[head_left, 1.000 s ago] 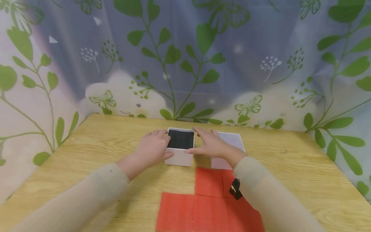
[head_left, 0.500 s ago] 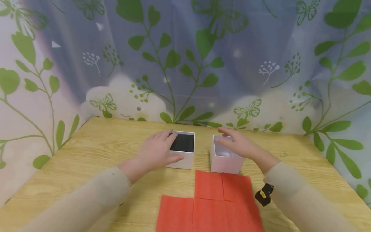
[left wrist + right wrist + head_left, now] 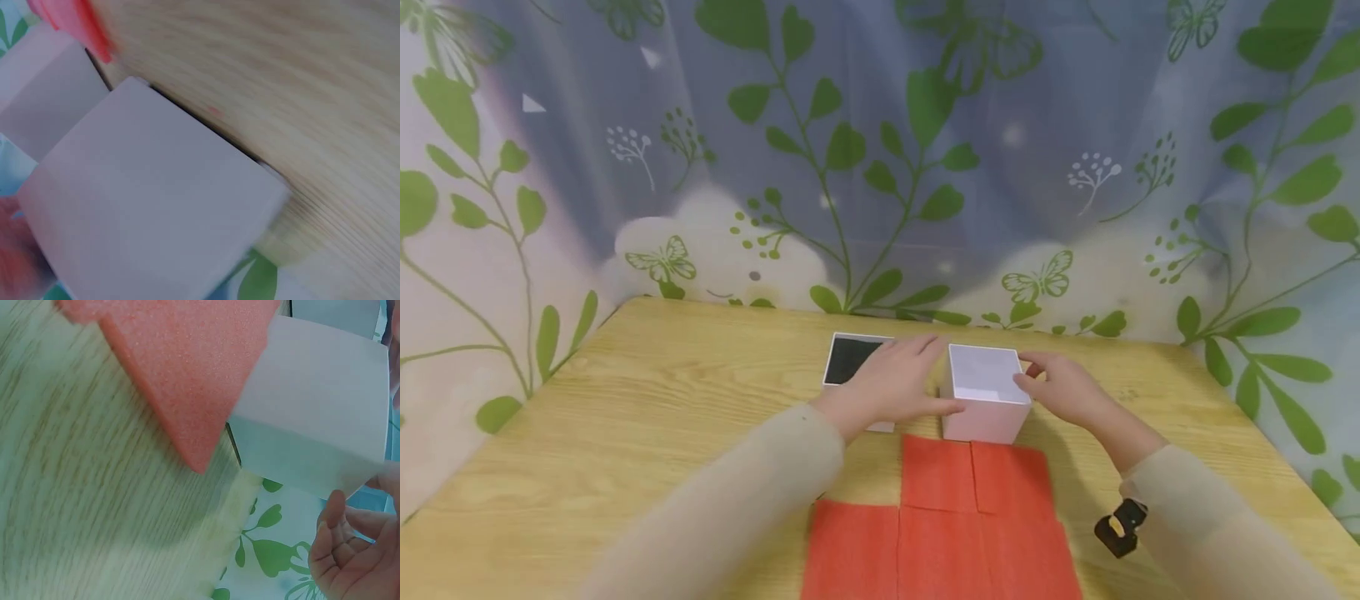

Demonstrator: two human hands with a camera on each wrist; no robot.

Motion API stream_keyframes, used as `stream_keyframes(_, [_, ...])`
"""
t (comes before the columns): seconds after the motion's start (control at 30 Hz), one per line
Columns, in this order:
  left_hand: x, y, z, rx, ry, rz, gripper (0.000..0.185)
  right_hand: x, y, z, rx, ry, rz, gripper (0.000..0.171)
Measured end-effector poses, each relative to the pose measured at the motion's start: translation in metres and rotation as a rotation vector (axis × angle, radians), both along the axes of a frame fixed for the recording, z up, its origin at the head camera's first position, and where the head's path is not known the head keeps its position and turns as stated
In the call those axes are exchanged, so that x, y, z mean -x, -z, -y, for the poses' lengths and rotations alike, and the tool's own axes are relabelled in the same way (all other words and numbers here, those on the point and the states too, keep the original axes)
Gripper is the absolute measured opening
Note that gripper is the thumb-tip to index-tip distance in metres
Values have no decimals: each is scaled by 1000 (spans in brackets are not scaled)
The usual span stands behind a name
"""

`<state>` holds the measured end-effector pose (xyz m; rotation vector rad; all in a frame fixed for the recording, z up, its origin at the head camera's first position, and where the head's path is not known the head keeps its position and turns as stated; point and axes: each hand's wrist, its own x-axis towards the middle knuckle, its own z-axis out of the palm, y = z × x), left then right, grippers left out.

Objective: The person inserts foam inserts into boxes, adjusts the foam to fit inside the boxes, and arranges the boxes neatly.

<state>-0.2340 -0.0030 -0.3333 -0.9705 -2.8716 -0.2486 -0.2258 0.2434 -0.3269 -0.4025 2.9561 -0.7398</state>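
You are bracketing the white box near the table's far edge, left hand and right hand touching opposite walls with relaxed fingers; it is likely light, stiff, smooth card, so press low.

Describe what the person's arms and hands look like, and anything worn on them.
Both arms wear long, loose beige sleeves reaching the wrists. The left hand and right hand are bare, without gloves. A small black device with a yellow spot hangs at the right wrist.
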Motion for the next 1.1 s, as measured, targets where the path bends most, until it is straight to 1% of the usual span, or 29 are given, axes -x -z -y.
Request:
stream_keyframes(0.17, [15, 0, -18, 16, 1, 114, 97, 0, 3, 2, 25, 12, 38, 50])
stream_keyframes(0.33, [25, 1, -19, 23, 4, 186, 99, 2, 2, 8, 68, 2, 50, 48])
stream_keyframes(0.4, [28, 2, -19, 33, 8, 186, 99, 2, 0, 9, 67, -5, 48, 47])
stream_keyframes(0.53, [32, 2, -19, 52, 15, 139, 99, -1, -5, 7, 23, -22, 13, 47])
stream_keyframes(0.63, [32, 0, -19, 37, 12, 117, 99, -5, -8, 5, -18, -41, -15, 49])
stream_keyframes(0.73, [30, 0, -20, 17, 9, 118, 100, -12, -7, 3, -32, -67, -3, 51])
stream_keyframes(0.93, [26, 6, -21, 32, 1, 106, 101, -26, 3, -3, 2, -102, 23, 48])
stream_keyframes(1.1, [27, 9, -23, 33, -2, 112, 103, -37, 4, -8, 10, -125, 27, 48])
